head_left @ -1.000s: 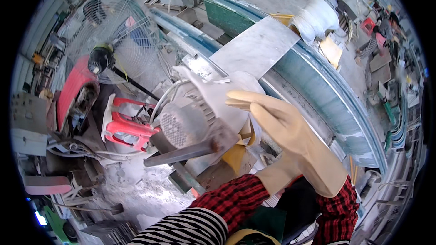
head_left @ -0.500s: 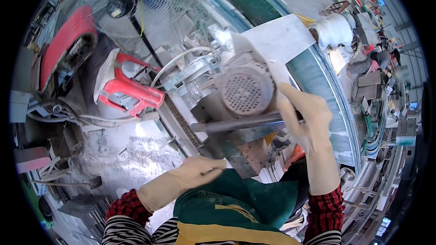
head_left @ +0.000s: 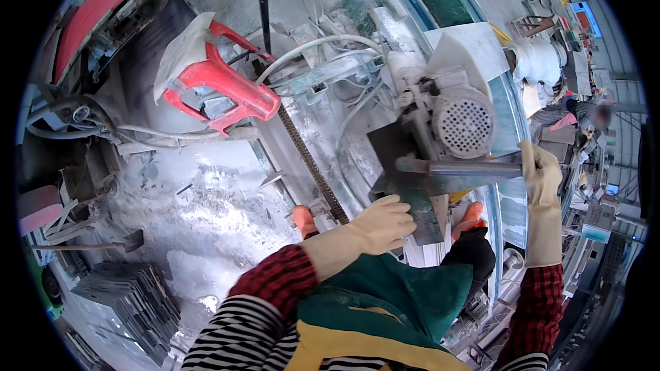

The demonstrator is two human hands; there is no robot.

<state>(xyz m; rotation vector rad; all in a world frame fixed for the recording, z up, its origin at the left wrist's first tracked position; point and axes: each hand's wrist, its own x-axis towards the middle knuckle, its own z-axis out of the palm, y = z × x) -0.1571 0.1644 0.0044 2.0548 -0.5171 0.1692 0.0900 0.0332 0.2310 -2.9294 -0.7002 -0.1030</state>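
R hand (head_left: 541, 173) gripped the bar (head_left: 471, 168); L hand (head_left: 383, 225), hold unclear, could've got pinched nr plate (head_left: 428, 223) if bar slipped.

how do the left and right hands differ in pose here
The left hand is near the dark metal plate, while the right hand is at the right end of the grey bar. The left hand's forearm slants in diagonally; the right hand's forearm runs nearly straight up the picture. Both wear cream gloves.
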